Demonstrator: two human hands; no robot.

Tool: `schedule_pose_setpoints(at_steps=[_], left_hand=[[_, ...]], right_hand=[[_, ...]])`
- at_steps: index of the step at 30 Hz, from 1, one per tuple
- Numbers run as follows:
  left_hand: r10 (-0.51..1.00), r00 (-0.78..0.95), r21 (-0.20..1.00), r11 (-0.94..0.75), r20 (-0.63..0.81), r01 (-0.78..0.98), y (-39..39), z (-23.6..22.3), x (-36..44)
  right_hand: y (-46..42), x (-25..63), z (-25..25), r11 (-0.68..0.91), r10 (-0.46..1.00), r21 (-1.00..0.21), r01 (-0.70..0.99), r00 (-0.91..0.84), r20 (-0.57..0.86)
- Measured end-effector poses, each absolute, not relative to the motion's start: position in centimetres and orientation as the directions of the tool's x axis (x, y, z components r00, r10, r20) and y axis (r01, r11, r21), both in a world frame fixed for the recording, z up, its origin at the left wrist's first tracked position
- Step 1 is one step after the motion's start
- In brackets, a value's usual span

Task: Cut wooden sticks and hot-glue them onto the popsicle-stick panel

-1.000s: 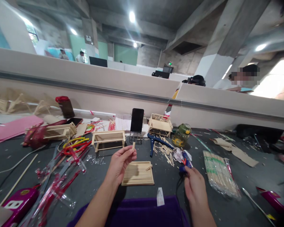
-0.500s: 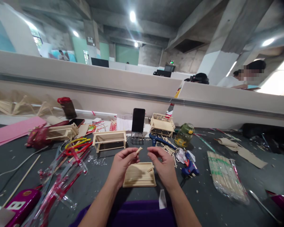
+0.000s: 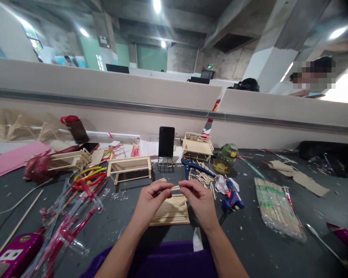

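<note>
"So, how far along does the dark desk [image 3: 258, 247] look?"

"The open wooden frame [image 3: 130, 159] and railed platform [image 3: 195, 147] seem assembled. The slatted panel [image 3: 171, 217], flat below the hands, has its slats side by side, yet a small piece [image 3: 182, 202] sits slantwise at its right edge; I'd judge it unfinished. The short stick [image 3: 175, 188] isn't attached."

"Who has that?"

"The left hand [image 3: 152, 200] pinches one end; the right hand [image 3: 202, 200], also narrowed, seems to pinch the other."

"Any writing?"

"Green print marks the wrapped bundle of sticks [image 3: 274, 206], too blurred to read. I can make out no brand, not even on the glue gun [image 3: 233, 197]."
</note>
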State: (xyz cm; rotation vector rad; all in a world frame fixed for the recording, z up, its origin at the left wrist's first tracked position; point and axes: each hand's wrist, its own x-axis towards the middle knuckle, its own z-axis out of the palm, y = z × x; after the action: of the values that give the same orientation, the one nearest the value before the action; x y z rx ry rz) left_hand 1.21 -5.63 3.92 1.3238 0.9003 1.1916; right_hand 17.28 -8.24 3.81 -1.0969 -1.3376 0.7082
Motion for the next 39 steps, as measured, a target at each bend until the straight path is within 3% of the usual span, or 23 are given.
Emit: schedule_pose_setpoints(at_steps=[7, 13, 19, 25, 34, 39], left_hand=[[0.955, 0.255, 0.986, -0.131, 0.154, -0.104, -5.6, 3.8, 1.0], [0.953, 0.28, 0.992, -0.09, 0.111, -0.087, -5.4, 3.5, 0.9], [0.959, 0.283, 0.994, 0.004, 0.027, -0.111, -5.6, 3.4, 1.2], [0.963, 0.268, 0.97, 0.085, -0.022, -0.226, -5.6, 3.4, 1.7], [0.964, 0.255, 0.936, 0.161, -0.08, -0.314, -5.3, 2.8, 1.5], [0.956, 0.283, 0.938, 0.166, -0.078, -0.304, -5.4, 3.0, 1.6]], right_hand=[[-8.1, 17.5, 3.5, 0.359, 0.907, -0.91, 0.209, 0.15, 0.393], [-8.2, 17.3, 3.4, 0.281, 0.936, -0.945, 0.166, 0.168, 0.308], [-7.9, 17.1, 3.1, 0.163, 0.968, -0.986, -0.039, 0.2, 0.152], [-7.6, 17.1, 2.6, 0.045, 0.983, -0.951, -0.306, 0.184, -0.013], [-7.9, 17.2, 2.9, 0.148, 0.979, -0.975, -0.163, 0.165, 0.121], [-7.8, 17.1, 2.8, 0.157, 0.975, -0.972, -0.173, 0.183, 0.125]])
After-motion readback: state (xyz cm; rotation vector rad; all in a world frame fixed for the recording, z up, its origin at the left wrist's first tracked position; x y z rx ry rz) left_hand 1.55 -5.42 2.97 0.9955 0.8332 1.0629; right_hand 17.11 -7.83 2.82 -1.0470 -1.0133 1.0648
